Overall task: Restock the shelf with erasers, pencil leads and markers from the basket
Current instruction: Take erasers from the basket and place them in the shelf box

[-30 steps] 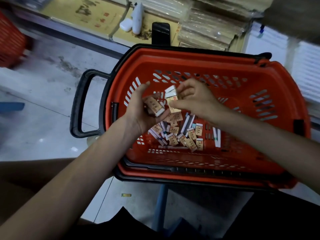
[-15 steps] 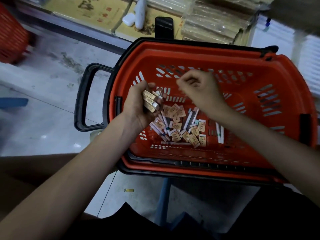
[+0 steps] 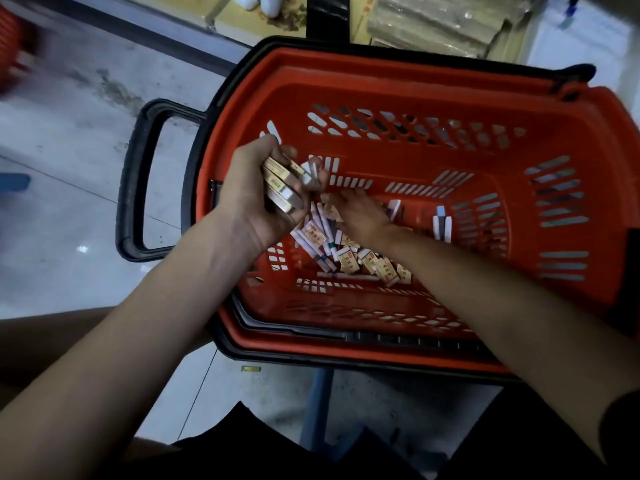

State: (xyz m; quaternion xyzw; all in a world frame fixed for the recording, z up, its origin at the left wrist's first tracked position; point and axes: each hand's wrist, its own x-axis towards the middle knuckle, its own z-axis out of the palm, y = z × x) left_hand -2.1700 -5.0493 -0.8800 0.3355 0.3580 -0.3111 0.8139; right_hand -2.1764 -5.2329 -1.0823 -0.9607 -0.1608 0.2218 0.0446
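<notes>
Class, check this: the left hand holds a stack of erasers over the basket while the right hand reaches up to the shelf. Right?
No. In the head view the right hand reaches into the loose pile in the basket; the left hand does hold the stack.

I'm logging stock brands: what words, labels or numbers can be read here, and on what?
On the tan-and-white boxed erasers held in the left hand: print too blurred to read.
On the loose erasers in the orange plastic basket: red marks, unreadable.
Nothing else legible.
</notes>
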